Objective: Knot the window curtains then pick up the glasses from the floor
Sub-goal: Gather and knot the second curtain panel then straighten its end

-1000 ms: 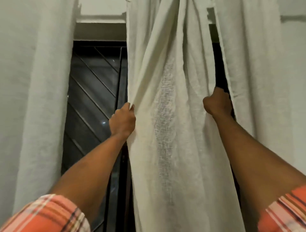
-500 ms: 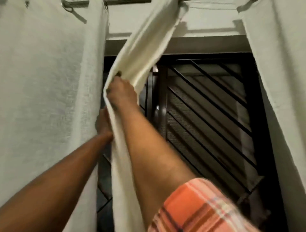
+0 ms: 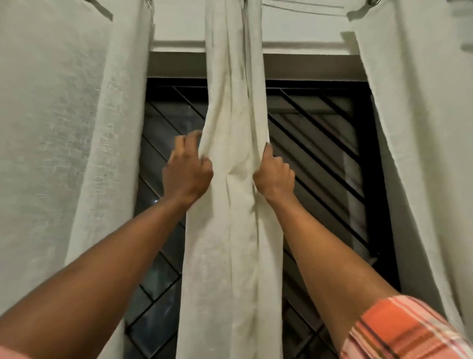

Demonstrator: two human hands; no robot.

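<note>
the middle curtain (image 3: 231, 230) hangs down the centre of the view in front of the window (image 3: 169, 120), bunched into a narrow column of folds from the top edge to the bottom edge. it is not knotted. about halfway up, the cloth is squeezed in from both sides, with creases running into that waist.

the left hand (image 3: 188, 170) is on the curtain's left edge at the waist. its thumb and lower fingers are curled and pinch the fabric. the upper two fingers are bent just beside the edge and blurred, so i cannot tell if they touch the cloth. the right hand (image 3: 275, 174) is at the same height on the right edge, its fingers closed round a fold and the thumb pointing up along the cloth. only the gathered cloth lies between the two hands. both forearms reach up from the bottom corners, and the right one comes out of an orange plaid sleeve (image 3: 401, 330).

the window is dark, with a black grille (image 3: 314, 133) of slanted bars. a left curtain (image 3: 64, 133) hangs well apart at the window's left side and a right curtain (image 3: 422, 133) at its right side, both loose. above the window is a pale wall (image 3: 179, 23), and a metal ring (image 3: 372, 2) sits at the right curtain's top corner.
</note>
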